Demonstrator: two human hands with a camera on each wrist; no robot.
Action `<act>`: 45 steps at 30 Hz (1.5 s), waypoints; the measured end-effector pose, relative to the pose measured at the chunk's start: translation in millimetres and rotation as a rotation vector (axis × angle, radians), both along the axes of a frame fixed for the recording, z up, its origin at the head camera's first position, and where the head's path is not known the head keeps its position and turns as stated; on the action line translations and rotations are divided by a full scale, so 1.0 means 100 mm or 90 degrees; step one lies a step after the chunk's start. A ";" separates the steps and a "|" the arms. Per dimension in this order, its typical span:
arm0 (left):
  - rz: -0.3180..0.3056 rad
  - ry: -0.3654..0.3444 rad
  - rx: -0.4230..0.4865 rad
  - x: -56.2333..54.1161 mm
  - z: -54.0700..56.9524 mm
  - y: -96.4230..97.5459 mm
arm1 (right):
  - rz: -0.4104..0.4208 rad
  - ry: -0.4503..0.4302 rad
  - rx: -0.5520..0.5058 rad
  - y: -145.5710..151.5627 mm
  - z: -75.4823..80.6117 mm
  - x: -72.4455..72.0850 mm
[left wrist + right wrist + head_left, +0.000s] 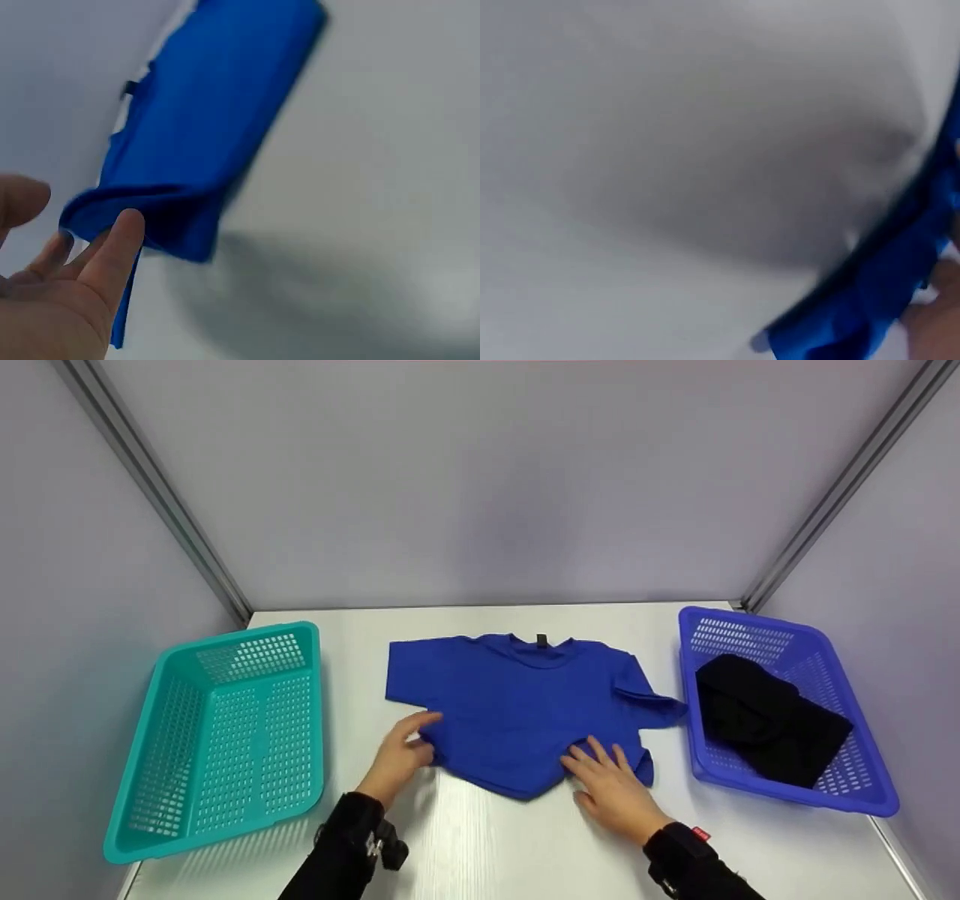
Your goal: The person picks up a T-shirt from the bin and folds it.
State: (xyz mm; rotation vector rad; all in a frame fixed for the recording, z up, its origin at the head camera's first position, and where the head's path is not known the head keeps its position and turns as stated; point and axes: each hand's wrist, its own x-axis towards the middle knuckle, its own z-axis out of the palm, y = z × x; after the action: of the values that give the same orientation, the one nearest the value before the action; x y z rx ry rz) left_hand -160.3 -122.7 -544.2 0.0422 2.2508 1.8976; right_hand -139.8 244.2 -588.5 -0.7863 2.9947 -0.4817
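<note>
A blue short-sleeved T-shirt (pixel 525 697) lies on the white table, collar toward the back wall, a small black label at its neck. Its lower part is bunched and curves toward me; the sleeve on the right is creased. My left hand (pixel 401 754) is at the shirt's lower left side. In the left wrist view the fingers (pixel 124 240) touch the cloth's edge while the thumb stands apart. My right hand (pixel 611 791) has its fingers spread at the lower right edge, fingertips on the cloth. Only a sliver of that hand shows in the right wrist view.
A green perforated basket (pixel 319 720) stands at the left with nothing in it. At the right, a blue-purple basket (pixel 814 802) holds folded-over black cloth (pixel 772 720); the shirt's right sleeve reaches close to its rim. Pale panels (pixel 510 487) enclose the table (pixel 480 855) at the back and sides.
</note>
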 end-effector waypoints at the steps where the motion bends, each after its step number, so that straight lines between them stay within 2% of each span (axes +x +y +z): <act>1: -0.041 0.047 -0.089 0.00 -0.04 0.01 | -0.015 -0.014 0.029 -0.01 -0.02 0.01; 3: -0.109 0.138 -0.254 0.01 -0.12 0.05 | -0.051 -0.009 0.065 -0.02 -0.05 0.02; 5: -0.151 0.191 -0.388 0.03 -0.20 0.08 | -0.076 0.035 0.081 -0.03 -0.06 0.00; 7: -0.163 0.217 -0.493 0.04 -0.27 0.11 | -0.091 0.093 0.074 -0.04 -0.07 -0.04; 9: -0.156 0.234 -0.580 0.04 -0.32 0.14 | -0.105 0.140 0.056 -0.02 -0.07 -0.09; 11: -0.143 0.255 -0.640 0.04 -0.37 0.15 | -0.120 0.153 0.010 0.01 -0.06 -0.13; 13: -0.133 0.289 -0.695 0.02 -0.40 0.15 | -0.132 0.142 -0.058 0.04 -0.05 -0.16; 17: -0.124 0.398 -0.784 -0.06 -0.44 0.08 | -0.131 0.102 -0.193 0.12 0.00 -0.22; 20: -0.128 0.487 -0.823 -0.12 -0.42 0.03 | -0.111 0.104 -0.232 0.16 0.04 -0.25; 22: -0.125 0.528 -0.832 -0.14 -0.38 0.02 | -0.104 0.134 -0.224 0.17 0.05 -0.27; 24: -0.109 0.552 -0.824 -0.14 -0.31 0.03 | -0.126 0.184 -0.190 0.17 0.06 -0.29; 26: -0.086 0.563 -0.791 -0.14 -0.20 0.08 | -0.171 0.229 -0.147 0.18 0.07 -0.29; 28: -0.061 0.568 -0.737 -0.14 -0.07 0.14 | -0.218 0.254 -0.108 0.18 0.07 -0.28; 30: -0.042 0.569 -0.663 -0.13 0.06 0.22 | -0.241 0.261 -0.099 0.17 0.07 -0.27; 32: -0.023 0.556 -0.567 -0.13 0.20 0.31 | -0.222 0.259 -0.117 0.13 0.05 -0.24; 35: 0.006 0.498 -0.419 -0.12 0.40 0.44 | -0.156 0.256 -0.151 0.01 0.01 -0.17; 38: 0.021 0.440 -0.289 -0.10 0.56 0.57 | -0.115 0.193 -0.142 -0.17 -0.03 -0.08; 40: 0.006 0.421 -0.232 -0.08 0.64 0.64 | -0.129 0.122 -0.131 -0.28 -0.02 -0.03; 42: -0.031 0.411 -0.179 -0.05 0.71 0.70 | -0.166 0.057 -0.130 -0.38 0.00 -0.02; 45: -0.114 0.383 -0.125 0.01 0.79 0.75 | -0.231 0.027 -0.142 -0.48 0.04 -0.05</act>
State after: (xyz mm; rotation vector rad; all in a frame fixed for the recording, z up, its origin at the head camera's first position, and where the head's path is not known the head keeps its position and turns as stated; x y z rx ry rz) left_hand -159.5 -47.8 -465.1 0.8586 2.6711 1.7171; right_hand -145.0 195.8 -584.3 -0.2533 3.1693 -0.8290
